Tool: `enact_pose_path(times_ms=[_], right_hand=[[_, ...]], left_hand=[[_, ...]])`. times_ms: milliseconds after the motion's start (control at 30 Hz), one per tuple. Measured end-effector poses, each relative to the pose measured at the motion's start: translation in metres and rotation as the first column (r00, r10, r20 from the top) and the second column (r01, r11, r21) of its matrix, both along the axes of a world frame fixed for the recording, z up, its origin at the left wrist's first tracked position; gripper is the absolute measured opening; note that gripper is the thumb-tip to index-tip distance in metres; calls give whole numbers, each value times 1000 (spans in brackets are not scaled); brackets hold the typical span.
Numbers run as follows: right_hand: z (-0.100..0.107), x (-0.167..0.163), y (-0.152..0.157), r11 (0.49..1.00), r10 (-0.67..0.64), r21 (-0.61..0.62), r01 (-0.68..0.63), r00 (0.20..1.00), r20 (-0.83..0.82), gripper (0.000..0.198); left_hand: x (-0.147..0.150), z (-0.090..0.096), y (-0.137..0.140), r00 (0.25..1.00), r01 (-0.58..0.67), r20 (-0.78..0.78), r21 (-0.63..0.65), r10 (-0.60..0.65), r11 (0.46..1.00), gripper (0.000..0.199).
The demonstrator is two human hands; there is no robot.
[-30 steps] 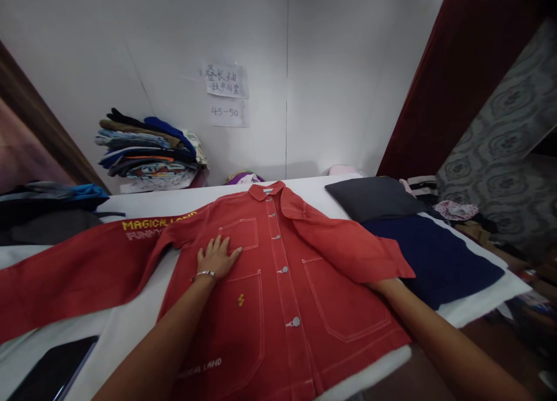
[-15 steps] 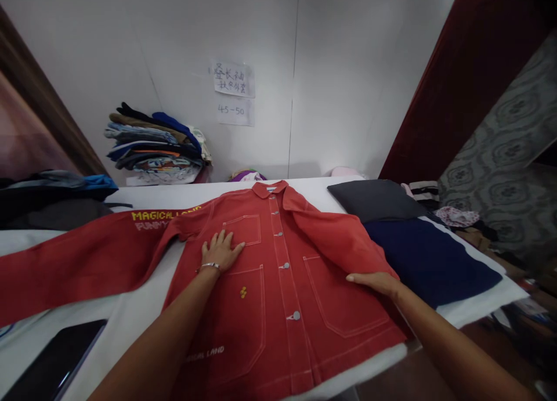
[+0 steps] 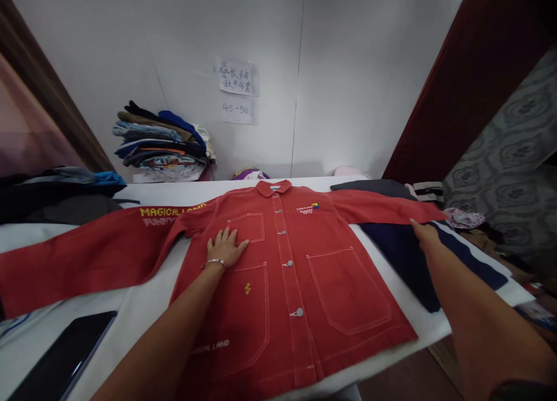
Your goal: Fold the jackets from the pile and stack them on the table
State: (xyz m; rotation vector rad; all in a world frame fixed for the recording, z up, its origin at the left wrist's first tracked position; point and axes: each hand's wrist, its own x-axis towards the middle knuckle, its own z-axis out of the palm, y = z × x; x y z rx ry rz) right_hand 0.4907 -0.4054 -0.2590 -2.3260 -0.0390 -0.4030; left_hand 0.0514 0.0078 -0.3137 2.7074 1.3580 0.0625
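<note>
The red button-front jacket (image 3: 300,285) lay face up across the white table cover (image 3: 130,325), its collar (image 3: 273,188) toward the wall (image 3: 348,70) and its lettered sleeve (image 3: 100,241) stretched out to my left. Over the feed I had the left hand (image 3: 226,247) flat on the chest beside the chest pocket (image 3: 252,227), palm down, fingers spread, holding nothing. The right hand (image 3: 424,234) was out at the lower edge of the plain sleeve (image 3: 383,206), near its end, thumb showing; its fingers were hidden, so I could not tell how firmly it gripped. That sleeve crossed the dark grey cloth (image 3: 378,186) and the navy cloth (image 3: 402,256). I judged the fabric a sturdy cotton twill: soft enough to bend, stiff enough to hold a crease, not slippery, hardly fragile, with moderate weight. The row of metal-looking buttons (image 3: 289,263) would probably add some stiffness at the front. I reckoned the sleeve ends, shoulder seams and hem corners gave the surest holds.
</note>
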Motion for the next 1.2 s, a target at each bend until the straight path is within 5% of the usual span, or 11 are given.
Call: enact_pose_path(times_ms=[100,200,300,367,400,467,600,700,967,1200], right_hand=[[-20,-12,4,999,-36,-41,36,999,-11,55],[-28,-42,34,966,234,-148,-213,961,145,51],[-30,-87,84,755,631,-339,-561,763,141,46],[-33,-115,118,547,804,-425,-721,595,24,51],[-35,-124,132,450,855,-455,-769,517,-28,56],[-41,-132,151,364,869,-480,-798,477,-134,64],[-57,-111,154,459,683,-510,-727,656,-320,61],[-66,-93,145,510,613,-543,-667,725,-316,59],[-70,-110,132,509,586,-588,-629,753,-298,53],[-103,-131,41,487,652,-647,-587,737,-178,56]], left_hand=[[0,-2,0,1000,0,14,8,-1,1000,74],[0,-3,1,1000,0,22,8,0,1000,74],[0,-2,1,1000,2,20,8,-2,1000,74],[1,-1,0,1000,-3,7,1,3,1000,74],[1,0,0,1000,-6,0,-3,6,1000,74],[1,0,0,1000,-10,-10,-2,10,1000,74],[1,0,1,1000,1,-22,1,-1,1000,75],[0,0,0,1000,5,-30,-14,-6,1000,77],[-1,-1,1,1000,15,-22,-30,-16,999,77],[-13,3,-4,995,76,-64,-75,-80,994,76]])
